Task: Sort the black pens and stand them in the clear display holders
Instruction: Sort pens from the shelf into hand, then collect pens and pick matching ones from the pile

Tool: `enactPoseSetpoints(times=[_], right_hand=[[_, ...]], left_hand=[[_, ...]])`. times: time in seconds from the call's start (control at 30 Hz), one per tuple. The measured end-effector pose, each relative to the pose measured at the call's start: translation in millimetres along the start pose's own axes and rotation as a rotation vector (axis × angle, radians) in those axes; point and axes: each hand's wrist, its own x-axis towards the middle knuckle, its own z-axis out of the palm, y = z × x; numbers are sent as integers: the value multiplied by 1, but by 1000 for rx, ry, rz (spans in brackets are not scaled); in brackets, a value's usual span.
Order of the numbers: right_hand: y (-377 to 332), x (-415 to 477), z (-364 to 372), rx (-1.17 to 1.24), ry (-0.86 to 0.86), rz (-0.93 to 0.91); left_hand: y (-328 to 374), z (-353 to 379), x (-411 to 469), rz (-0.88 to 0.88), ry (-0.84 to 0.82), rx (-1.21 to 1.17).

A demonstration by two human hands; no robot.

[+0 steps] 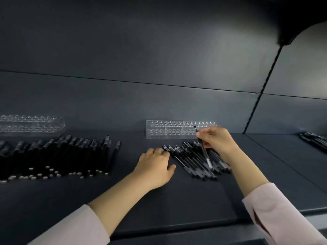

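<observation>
At 9 o'clock in our view we see the left holder [31, 124], clear, lying at the back of the dark shelf [177, 200]. Its top has rows of small holes. Just in front of it, at its 6 o'clock, lies the big pile [58, 156] of black pens, side by side, with their pale ends toward us.

Next we come to the left hand [155, 167]. It lies palm down on the shelf with the fingers loosely bent and the thumb spread out. It grips nothing. The fingertips touch the left edge of the small pile [194, 161], which lies at its 3 o'clock.

At 12 o'clock of the small pile stands the middle holder [169, 129], also clear and with holes.

The right hand [215, 140] hovers over the small pile, at the right end of the middle holder. Its thumb and fingers are curled and pinch one pen [205, 152]. This pen is tilted: the upper end points to 11 o'clock and reaches the front of the middle holder, and the lower end hangs over the small pile.

At 3 o'clock in our view, well apart, lie the right pens [315, 142].

Any print on the pens is too small for us to read.
</observation>
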Motion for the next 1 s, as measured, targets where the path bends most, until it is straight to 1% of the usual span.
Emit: enactPoseSetpoints(times=[0.17, 0.37, 0.57, 0.7, 0.83, 1.0], right_hand=[[21, 16, -8, -348, -91, -77], [35, 22, -6, -564, -110, -237], [34, 20, -2, -638, -122, -287], [27, 17, -12, -630, -118, -303], [13, 14, -45, -666, -80, -351], [5, 4, -104, -717, 2, -373]], left_hand=[[1, 5, -1, -17, 29, 13], [1, 4, -1, -46, 60, -7], [0, 4, 0, -37, 65, -4], [0, -3, 5, -38, 64, -11], [18, -19, 16, -9, 157, 31], [70, -39, 35, 93, 257, 105]])
